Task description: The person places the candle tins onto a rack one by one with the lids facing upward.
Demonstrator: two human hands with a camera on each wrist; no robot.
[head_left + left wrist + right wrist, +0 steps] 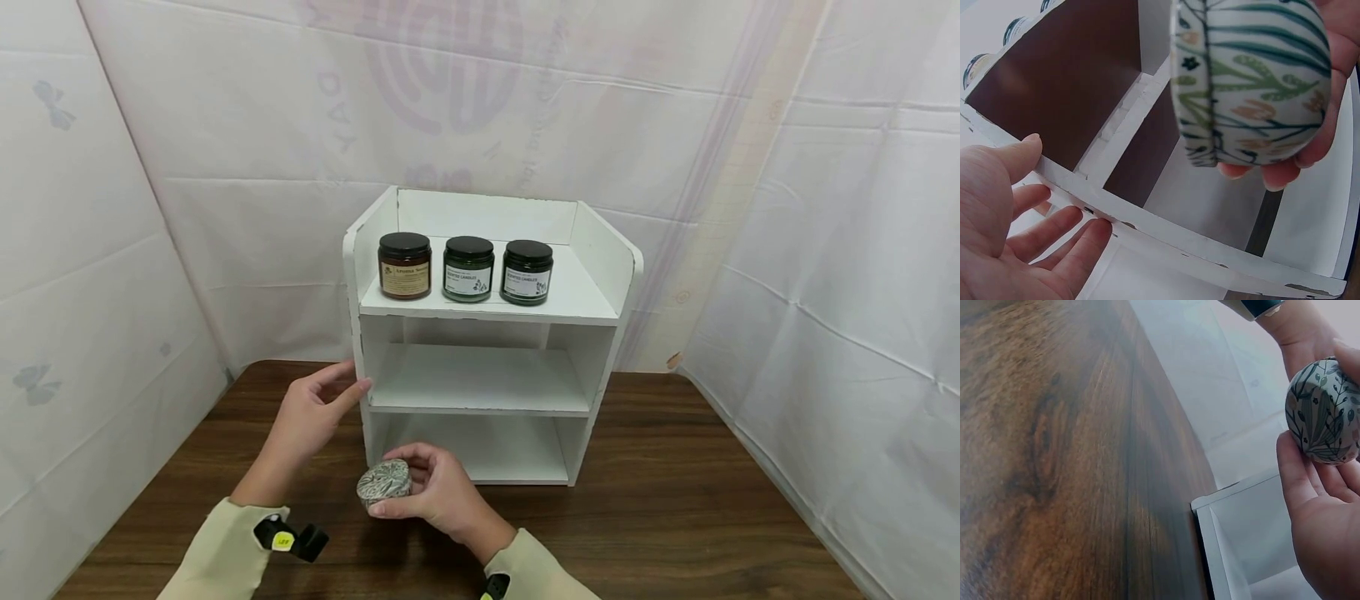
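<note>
My right hand (446,492) holds a small round lidded tin (384,483), printed with green leaves and flowers, just above the table in front of the shelf's lower left corner. In the left wrist view the tin (1254,81) appears close up, its lid seam showing and fingertips beneath it. My left hand (313,412) is at the left side panel of the white shelf unit (480,379). There, in the left wrist view, the fingers (1063,228) are loosely extended along the panel's outer side, with the thumb near its front edge.
On the top shelf stand an amber candle jar (405,267) and two green candle jars (468,271), all with black lids. The unit rests on a dark wooden table (675,492). White sheeting (262,250) hangs behind and at both sides.
</note>
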